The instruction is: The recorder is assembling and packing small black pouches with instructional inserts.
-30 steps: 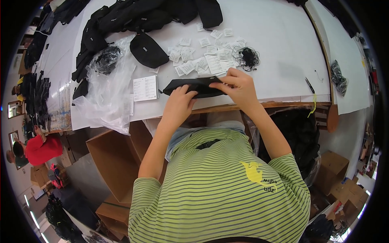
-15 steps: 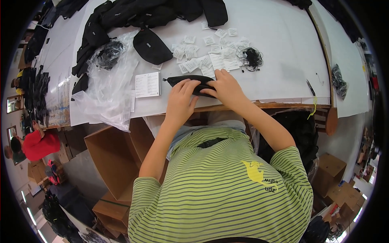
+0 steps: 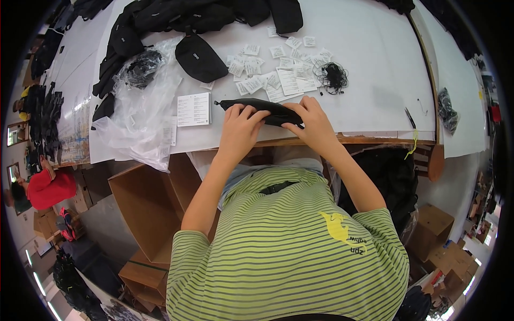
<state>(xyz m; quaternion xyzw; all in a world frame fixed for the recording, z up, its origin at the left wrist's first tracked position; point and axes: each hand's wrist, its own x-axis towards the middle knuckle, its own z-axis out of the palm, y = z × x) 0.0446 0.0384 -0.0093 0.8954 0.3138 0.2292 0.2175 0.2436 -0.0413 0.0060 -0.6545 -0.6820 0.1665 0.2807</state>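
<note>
A black zippered pouch is held between both my hands at the table's near edge, its long side running left to right. My left hand grips its left and middle part, fingers curled over it. At the pouch's right end my right hand pinches the fabric between thumb and fingers. Just left of the pouch stands a stack of white printed cards. Beyond it lie many small white labels and a tangle of black cords. Another black pouch lies flat farther back.
Several black pouches are heaped along the far left of the white table. Clear plastic bags hang over the near edge. A pen-like tool with yellow cord lies at right. An open cardboard box stands below; a person in red is far left.
My right hand has shifted slightly right and down along the pouch, and its grip is now at the right end. The pouch appears more stretched out. My left hand stays nearly in place.
</note>
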